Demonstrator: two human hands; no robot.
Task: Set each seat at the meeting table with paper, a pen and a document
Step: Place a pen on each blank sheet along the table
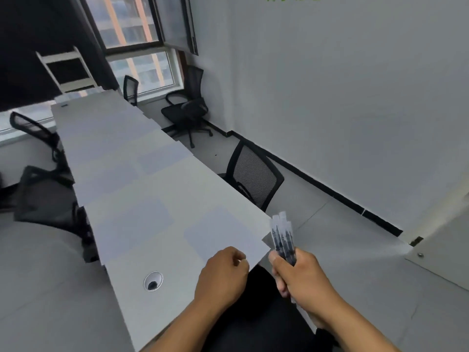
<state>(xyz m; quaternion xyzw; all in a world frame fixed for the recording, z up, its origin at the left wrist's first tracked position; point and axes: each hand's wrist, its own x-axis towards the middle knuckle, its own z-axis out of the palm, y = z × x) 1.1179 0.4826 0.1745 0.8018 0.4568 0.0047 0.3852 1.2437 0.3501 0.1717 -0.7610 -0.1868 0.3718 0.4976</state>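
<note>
A long grey meeting table (142, 301) runs away from me toward the window. Pale sheets of paper lie on it at the seats, the nearest sheet (223, 235) by the right front edge and another (134, 224) to its left. My right hand (302, 278) grips a bundle of black pens (283, 237) with clear caps, held upright just off the table's right corner. My left hand (223, 273) hovers over the near end of the table with fingers loosely curled; whether it pinches anything is unclear.
Black mesh office chairs stand along the table: one (253, 176) on the right, two (45, 196) on the left, others (187, 107) near the window. A round cable grommet (153, 281) is set in the near tabletop. A white wall runs along the right.
</note>
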